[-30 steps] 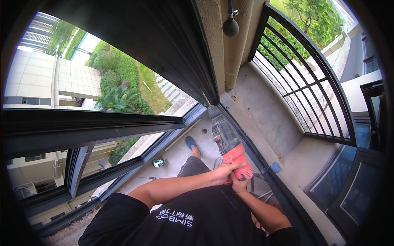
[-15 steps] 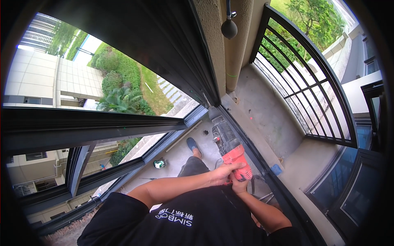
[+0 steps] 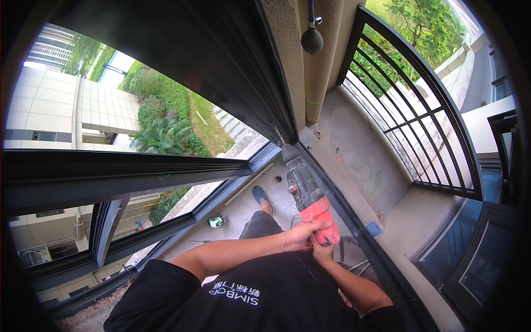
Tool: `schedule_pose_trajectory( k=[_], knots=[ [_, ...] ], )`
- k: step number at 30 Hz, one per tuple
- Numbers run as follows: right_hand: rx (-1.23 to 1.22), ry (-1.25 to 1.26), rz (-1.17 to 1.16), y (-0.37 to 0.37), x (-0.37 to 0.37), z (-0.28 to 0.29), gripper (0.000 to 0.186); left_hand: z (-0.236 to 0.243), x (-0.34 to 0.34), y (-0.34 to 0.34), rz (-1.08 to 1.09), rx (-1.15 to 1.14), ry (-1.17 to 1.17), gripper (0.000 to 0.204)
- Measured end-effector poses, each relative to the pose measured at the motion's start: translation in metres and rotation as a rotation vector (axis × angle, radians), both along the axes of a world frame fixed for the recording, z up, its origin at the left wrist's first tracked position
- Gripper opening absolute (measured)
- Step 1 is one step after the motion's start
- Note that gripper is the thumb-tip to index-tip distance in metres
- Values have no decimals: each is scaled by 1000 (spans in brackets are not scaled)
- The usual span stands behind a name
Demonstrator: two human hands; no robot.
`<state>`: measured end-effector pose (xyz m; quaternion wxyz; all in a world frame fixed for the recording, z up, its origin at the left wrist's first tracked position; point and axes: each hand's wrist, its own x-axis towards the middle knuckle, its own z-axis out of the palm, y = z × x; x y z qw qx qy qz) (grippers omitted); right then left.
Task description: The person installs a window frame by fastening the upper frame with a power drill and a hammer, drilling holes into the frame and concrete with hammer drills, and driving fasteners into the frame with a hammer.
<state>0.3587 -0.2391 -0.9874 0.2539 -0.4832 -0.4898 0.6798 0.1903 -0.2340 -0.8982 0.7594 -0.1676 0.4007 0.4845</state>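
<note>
One red and black power drill [image 3: 311, 193] occupies both hands on my monitor. I have the left hand [image 3: 297, 235] closed over the rear of its red housing, thumb lying on top, and the right hand [image 3: 322, 250] wrapped around the back end, just right of the left hand (I cannot make out every finger, since some are covered). The drill points forward, away from the hands, and its bit [image 3: 278, 133] reaches the dark corner where black window frames [image 3: 138, 171] meet; from my seat I cannot tell whether the tip touches or enters anything there.

Just right of the hands I see a dark rail [image 3: 387, 269] running alongside the drill, with a small blue pad [image 3: 373, 228] near it. Ahead and to the left of the hands, a dark shoe [image 3: 260, 193] stands on the pale grey floor [image 3: 238, 213]. Farther left of the hands sits a small green and white device [image 3: 216, 221]. Well out to the right and ahead of the hands, I have a black grille [image 3: 418, 117] in view, and straight ahead a dark grey bulb [image 3: 312, 41] hangs before a beige pipe [image 3: 314, 83].
</note>
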Motion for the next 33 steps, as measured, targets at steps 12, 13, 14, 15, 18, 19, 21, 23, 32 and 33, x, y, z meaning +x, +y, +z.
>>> schedule_pose_trajectory(
  k=[12, 13, 14, 15, 18, 19, 21, 23, 32, 33],
  knots=[
    [60, 3, 11, 7, -8, 15, 49, 4, -3, 3, 15, -1, -14, 36],
    [57, 5, 14, 8, -8, 15, 50, 4, -3, 3, 18, 3, -18, 37],
    [53, 7, 16, 8, -8, 16, 50, 5, -3, 3, 20, 6, -22, 37],
    [53, 7, 15, 7, -8, 14, 50, 4, -3, 3, 19, 6, -23, 37],
    [23, 5, 12, 5, -5, 9, 52, 1, -2, 2, 11, -5, -13, 38],
    [11, 1, 7, 3, -5, 7, 52, -2, -2, 1, -8, -8, -21, 36],
    [-1, -3, 3, 3, -4, 7, 52, -2, -2, 1, -28, -11, -30, 35],
    [5, -8, 8, 4, -6, 10, 52, 1, -2, 2, -1, -12, -3, 39],
    [48, -9, 15, 8, -9, 17, 50, -6, -1, 1, -3, -4, -5, 40],
    [49, -9, 15, 8, -9, 16, 50, -6, 0, 0, -3, -4, -4, 40]
  ],
)
